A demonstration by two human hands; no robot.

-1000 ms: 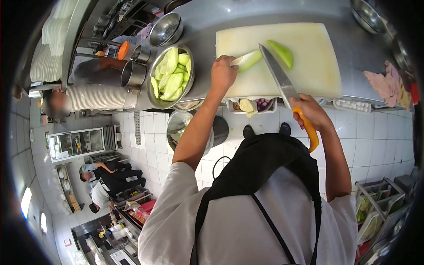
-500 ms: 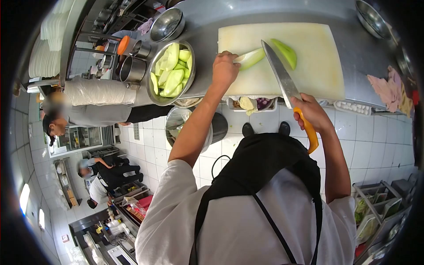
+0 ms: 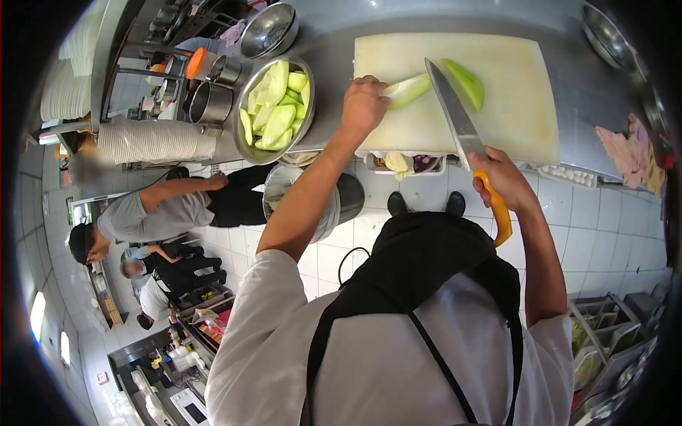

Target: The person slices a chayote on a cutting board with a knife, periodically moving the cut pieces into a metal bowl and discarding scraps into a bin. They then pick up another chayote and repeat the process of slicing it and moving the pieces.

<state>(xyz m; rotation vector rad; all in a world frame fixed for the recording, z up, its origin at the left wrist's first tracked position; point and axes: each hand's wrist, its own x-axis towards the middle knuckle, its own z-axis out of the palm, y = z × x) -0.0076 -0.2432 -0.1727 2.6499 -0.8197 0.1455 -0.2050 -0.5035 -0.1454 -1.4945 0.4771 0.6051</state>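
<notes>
My left hand [image 3: 366, 105] is closed on the left end of a pale green gourd piece [image 3: 409, 92] on the white cutting board [image 3: 522, 131]. In my right hand [image 3: 503, 179] is a large kitchen knife [image 3: 455, 113], gripped near the top of its orange handle. The blade lies slanted across the board, its tip just right of the gourd piece and pointing away from me. A second, brighter green piece [image 3: 465, 85] rests beyond the blade. To the left of the board, a metal bowl [image 3: 240, 135] holds several pale green chunks.
Another metal bowl [image 3: 268, 32] stands behind the filled one. Pink cloths [image 3: 621, 153] lie at the counter's right end. Below the counter are a tray of vegetables [image 3: 398, 165] and a bin [image 3: 349, 202]. A co-worker [image 3: 160, 206] stands at left, others farther off.
The co-worker at left has moved downward in the view, away from the stacked plates. My hands, the knife and the gourd piece keep nearly the same positions on the board.
</notes>
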